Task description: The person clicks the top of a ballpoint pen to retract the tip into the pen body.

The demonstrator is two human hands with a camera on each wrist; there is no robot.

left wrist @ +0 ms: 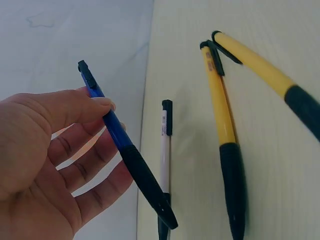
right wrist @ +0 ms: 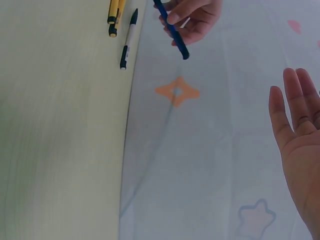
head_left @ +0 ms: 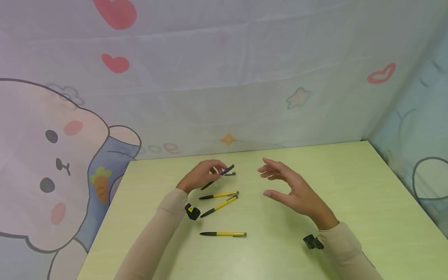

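My left hand (head_left: 214, 169) pinches a blue pen (head_left: 224, 171) with a black grip between thumb and fingers, lifted just off the pale green table (head_left: 350, 186). In the left wrist view the blue pen (left wrist: 114, 131) crosses my fingers (left wrist: 95, 107) at a slant. A white pen (head_left: 230, 174) lies on the table right beside it, also seen as the white pen (left wrist: 164, 145). My right hand (head_left: 268, 180) hovers above the table to the right, fingers spread and holding nothing; the right hand's palm (right wrist: 300, 140) faces the wall.
Three yellow pens with black grips lie in front of my left hand: one yellow pen (head_left: 219, 195), a second (head_left: 220, 205) and a third (head_left: 224, 234) nearer me. A cartoon-printed cloth wall (head_left: 224, 97) stands behind the table's far edge.
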